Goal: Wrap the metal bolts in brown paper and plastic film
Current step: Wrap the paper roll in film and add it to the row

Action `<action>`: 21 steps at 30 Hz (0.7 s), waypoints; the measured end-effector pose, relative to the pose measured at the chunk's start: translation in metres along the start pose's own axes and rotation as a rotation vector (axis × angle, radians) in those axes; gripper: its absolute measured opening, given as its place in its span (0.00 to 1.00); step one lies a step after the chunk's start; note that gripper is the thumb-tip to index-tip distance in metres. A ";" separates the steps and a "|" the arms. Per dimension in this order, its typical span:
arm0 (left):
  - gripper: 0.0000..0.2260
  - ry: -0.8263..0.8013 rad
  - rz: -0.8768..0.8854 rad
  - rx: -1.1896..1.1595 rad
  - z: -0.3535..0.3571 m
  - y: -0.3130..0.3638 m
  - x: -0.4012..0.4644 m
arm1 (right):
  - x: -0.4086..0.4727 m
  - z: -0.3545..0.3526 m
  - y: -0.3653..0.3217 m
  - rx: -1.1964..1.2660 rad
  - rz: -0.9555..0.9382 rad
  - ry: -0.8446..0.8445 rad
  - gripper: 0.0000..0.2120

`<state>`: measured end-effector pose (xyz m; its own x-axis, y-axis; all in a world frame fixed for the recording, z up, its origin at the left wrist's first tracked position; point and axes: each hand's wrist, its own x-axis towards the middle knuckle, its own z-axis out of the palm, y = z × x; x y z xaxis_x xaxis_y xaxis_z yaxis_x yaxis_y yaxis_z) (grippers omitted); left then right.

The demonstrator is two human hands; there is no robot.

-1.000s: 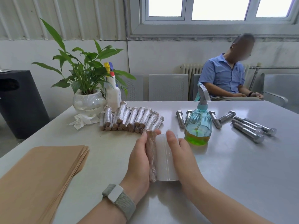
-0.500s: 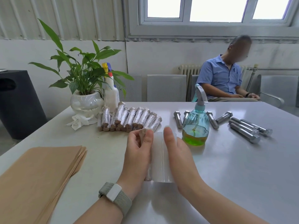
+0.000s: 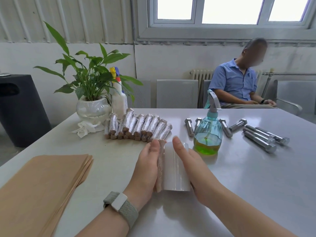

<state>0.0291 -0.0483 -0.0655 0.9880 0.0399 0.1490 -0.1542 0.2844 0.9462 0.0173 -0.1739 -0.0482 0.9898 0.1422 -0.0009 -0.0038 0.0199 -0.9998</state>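
A bolt wrapped in brown paper (image 3: 159, 170) lies lengthwise against a roll of plastic film (image 3: 176, 170) on the grey table (image 3: 256, 185). My left hand (image 3: 147, 168) grips the wrapped bolt from its left side, thumb pointing up along it. On the roll's right side, my right hand (image 3: 191, 165) holds the roll with the thumb laid over its top. A pile of finished bolts in paper and film (image 3: 138, 127) sits just beyond my hands. Several bare metal bolts (image 3: 259, 139) lie at the right. A stack of brown paper sheets (image 3: 42, 185) is at the near left.
A teal spray bottle (image 3: 207, 134) with green liquid stands close to the right of the roll. A potted plant (image 3: 92, 106), a white spray bottle (image 3: 119, 103) and a crumpled tissue (image 3: 85, 129) sit at the far left. A person (image 3: 237, 84) sits beyond the table.
Half a second ago my left hand lay curled over the wrapped bolt and hid it. Now that hand sits at the bolt's left side and the bolt shows again beside the roll.
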 end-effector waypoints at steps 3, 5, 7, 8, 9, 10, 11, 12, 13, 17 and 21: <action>0.26 0.047 0.067 0.091 -0.006 -0.002 0.003 | 0.000 0.003 0.002 -0.041 -0.027 0.063 0.30; 0.29 0.062 0.096 0.098 -0.006 0.000 0.003 | 0.000 0.007 0.002 -0.069 -0.068 0.112 0.32; 0.29 0.069 0.106 0.092 -0.004 0.000 0.003 | -0.001 0.009 0.003 -0.034 -0.082 0.170 0.36; 0.29 0.070 0.105 0.077 -0.003 0.000 0.002 | -0.002 0.010 0.005 -0.025 -0.089 0.196 0.37; 0.28 0.065 0.099 0.049 -0.003 0.000 0.001 | -0.003 0.012 0.006 -0.025 -0.099 0.215 0.38; 0.28 0.052 0.081 0.000 -0.002 0.000 0.000 | -0.004 0.014 0.007 -0.031 -0.105 0.229 0.39; 0.28 0.032 0.047 -0.071 -0.002 0.001 -0.001 | -0.004 0.015 0.008 -0.037 -0.109 0.238 0.39; 0.27 0.004 0.003 -0.159 -0.001 0.002 -0.003 | -0.004 0.016 0.008 -0.042 -0.120 0.243 0.38; 0.26 -0.030 -0.042 -0.239 -0.001 0.003 -0.004 | -0.004 0.017 0.008 -0.046 -0.137 0.253 0.37; 0.22 -0.146 -0.173 -0.317 0.003 0.003 -0.011 | -0.006 0.016 0.003 -0.146 -0.167 0.334 0.31; 0.20 -0.138 -0.158 -0.333 0.005 0.002 -0.010 | -0.004 0.012 0.002 -0.002 -0.054 0.254 0.33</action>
<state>0.0190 -0.0533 -0.0637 0.9860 -0.1522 0.0681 0.0318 0.5728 0.8191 0.0116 -0.1629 -0.0495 0.9926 -0.1122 0.0473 0.0498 0.0191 -0.9986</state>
